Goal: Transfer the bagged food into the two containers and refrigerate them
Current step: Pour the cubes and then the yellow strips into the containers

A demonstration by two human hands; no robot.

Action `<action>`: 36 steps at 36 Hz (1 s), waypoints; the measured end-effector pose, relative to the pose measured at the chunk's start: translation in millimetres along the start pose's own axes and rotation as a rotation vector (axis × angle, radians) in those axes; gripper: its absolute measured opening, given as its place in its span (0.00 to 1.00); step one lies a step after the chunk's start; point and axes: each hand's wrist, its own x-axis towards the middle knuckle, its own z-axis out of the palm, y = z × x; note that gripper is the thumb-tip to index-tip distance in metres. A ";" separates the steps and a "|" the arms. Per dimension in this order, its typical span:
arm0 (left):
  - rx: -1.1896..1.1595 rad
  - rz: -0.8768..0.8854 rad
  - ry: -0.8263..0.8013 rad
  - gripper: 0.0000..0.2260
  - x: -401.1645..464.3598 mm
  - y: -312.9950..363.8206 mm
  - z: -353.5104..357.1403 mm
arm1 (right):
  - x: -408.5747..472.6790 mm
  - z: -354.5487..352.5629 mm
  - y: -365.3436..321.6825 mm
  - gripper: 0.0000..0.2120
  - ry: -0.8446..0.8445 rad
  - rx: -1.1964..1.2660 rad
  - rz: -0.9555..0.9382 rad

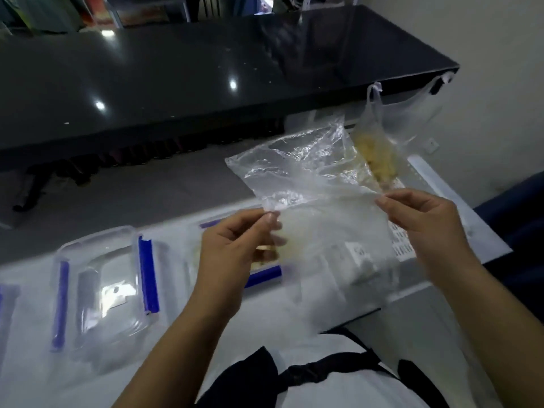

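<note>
My left hand (235, 240) and right hand (424, 213) pinched the clear bag (309, 178); it blurred the container (265, 272) below my grip.

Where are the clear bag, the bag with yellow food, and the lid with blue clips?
clear bag (297, 172): head view, its crinkled upper part.
bag with yellow food (374, 154): head view, the yellow contents.
lid with blue clips (109, 278): head view, its clear middle.
</note>
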 end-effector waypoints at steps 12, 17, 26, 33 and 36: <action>0.138 -0.308 -0.271 0.05 9.3 -50.4 108.1 | 9.2 -144.4 43.8 0.05 0.109 -0.406 0.217; 0.204 -0.159 -0.175 0.06 30.8 -52.8 123.8 | 28.8 -160.8 58.6 0.05 0.117 -0.515 0.332; 1.370 0.106 -0.557 0.27 50.0 -79.3 191.1 | 60.8 -131.8 64.7 0.26 -0.472 -0.950 -0.129; 1.876 -0.098 -0.683 0.29 81.1 -108.8 215.7 | 103.8 -113.6 103.7 0.33 -0.924 -1.234 -0.117; 1.915 -0.195 -0.731 0.29 84.6 -118.9 216.7 | 112.4 -113.5 111.9 0.35 -0.991 -1.252 -0.128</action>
